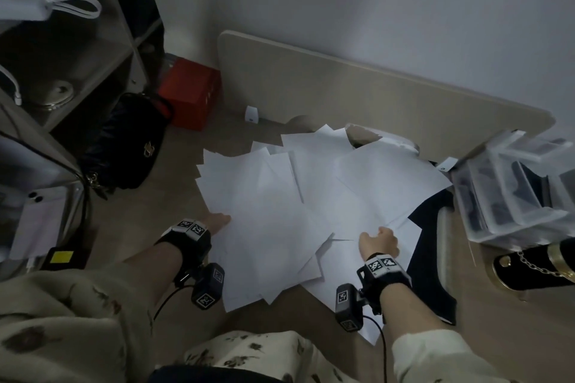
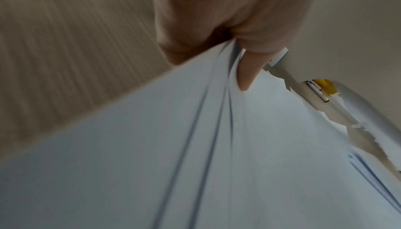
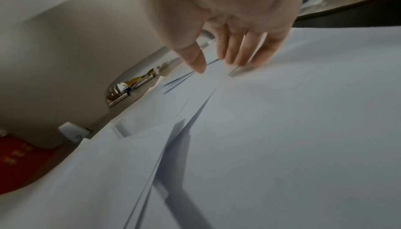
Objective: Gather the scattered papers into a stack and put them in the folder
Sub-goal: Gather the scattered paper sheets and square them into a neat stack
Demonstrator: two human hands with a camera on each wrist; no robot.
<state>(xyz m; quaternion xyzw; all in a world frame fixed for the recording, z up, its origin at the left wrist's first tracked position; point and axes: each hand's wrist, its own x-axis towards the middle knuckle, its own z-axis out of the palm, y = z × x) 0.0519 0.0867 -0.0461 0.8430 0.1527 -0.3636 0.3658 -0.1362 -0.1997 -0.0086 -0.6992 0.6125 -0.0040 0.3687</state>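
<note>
Several white sheets of paper lie fanned out and overlapping on the beige floor. My left hand is at their left edge. In the left wrist view, its thumb and palm pinch the edges of a few sheets. My right hand rests on the near right part of the pile. In the right wrist view, its fingertips press straight down on the paper. A dark flat thing, perhaps the folder, lies partly hidden under the right sheets.
A beige board leans on the wall behind the papers. A black bag, a red box and a shelf unit stand to the left. At right sit clear plastic drawers and a black shoe.
</note>
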